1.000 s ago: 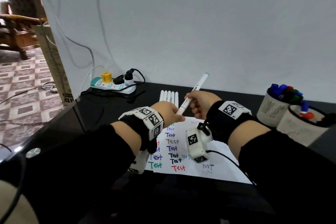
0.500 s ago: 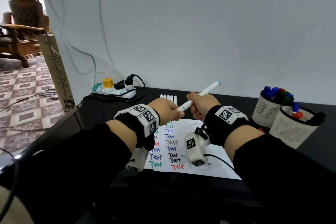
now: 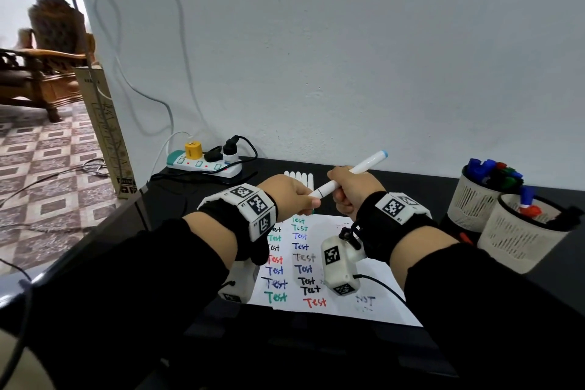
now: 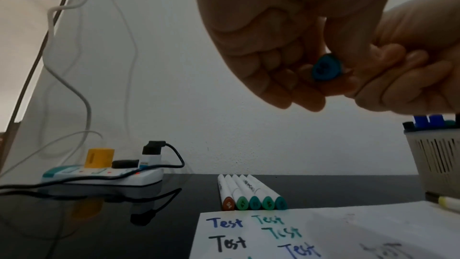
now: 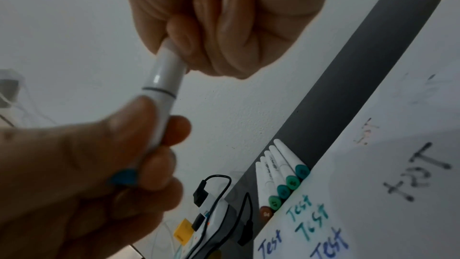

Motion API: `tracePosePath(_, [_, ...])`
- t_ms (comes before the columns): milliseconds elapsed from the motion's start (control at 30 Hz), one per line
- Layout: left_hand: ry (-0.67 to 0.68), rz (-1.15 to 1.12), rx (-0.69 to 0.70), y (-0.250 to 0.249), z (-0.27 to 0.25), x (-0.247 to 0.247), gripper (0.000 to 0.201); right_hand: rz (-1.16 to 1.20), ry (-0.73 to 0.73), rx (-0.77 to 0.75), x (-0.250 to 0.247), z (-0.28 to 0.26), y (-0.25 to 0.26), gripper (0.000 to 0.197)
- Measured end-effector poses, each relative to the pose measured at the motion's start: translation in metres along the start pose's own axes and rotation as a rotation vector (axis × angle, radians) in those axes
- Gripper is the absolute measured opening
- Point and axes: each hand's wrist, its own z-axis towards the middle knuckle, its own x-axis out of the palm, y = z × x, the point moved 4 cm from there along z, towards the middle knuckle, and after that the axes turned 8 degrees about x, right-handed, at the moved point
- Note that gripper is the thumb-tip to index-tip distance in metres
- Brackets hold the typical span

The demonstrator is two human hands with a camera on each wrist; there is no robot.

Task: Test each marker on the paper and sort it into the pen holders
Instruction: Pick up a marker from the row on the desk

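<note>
Both hands hold one white marker (image 3: 329,188) above the paper (image 3: 383,304). My left hand (image 3: 300,199) grips the marker's near end, whose blue tip (image 4: 326,67) shows between the curled fingers. My right hand (image 3: 345,190) wraps round the barrel (image 5: 166,78); the far end with a light blue tip (image 3: 384,154) points up and right. A dark ring (image 5: 159,90) circles the barrel between the hands. The paper carries several coloured "Test" words. A row of several white markers (image 3: 299,177) lies at its far edge. Two mesh pen holders (image 3: 474,203) (image 3: 519,241) stand at the right, with markers inside.
A power strip (image 3: 202,165) with plugs and cables sits at the table's back left, against the wall. The black table's left edge (image 3: 139,199) drops to a tiled floor. A yellow marker (image 4: 448,203) lies by the nearer holder.
The marker has tilted flatter, its far blue end swinging down and to the right. Both hands keep their hold on it, close together above the paper.
</note>
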Motion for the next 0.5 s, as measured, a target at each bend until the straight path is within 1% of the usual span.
tracePosePath(100, [0.011,-0.012,-0.009,0.001,0.003,0.000,0.020,0.005,-0.004,0.017,-0.001,0.002,-0.002,0.028])
tracePosePath(200, [-0.014,0.103,-0.006,0.001,0.002,0.001,0.021,-0.022,-0.042,0.052,0.000,0.001,-0.001,0.031])
tracePosePath(267, [-0.036,0.128,0.003,0.001,0.003,0.003,0.020,-0.028,-0.053,0.056,0.002,0.001,-0.001,0.030])
tracePosePath(333, [-0.038,0.076,0.003,0.005,0.004,0.003,0.018,0.005,-0.050,0.056,0.001,0.007,-0.003,0.028])
tracePosePath(433, [0.024,-0.030,-0.025,0.022,0.004,0.000,0.021,0.139,-0.083,0.080,-0.019,0.019,-0.009,0.027])
tracePosePath(500, [0.044,0.002,-0.064,0.034,0.002,-0.003,0.025,0.170,-0.110,0.093,-0.035,0.026,-0.012,0.029])
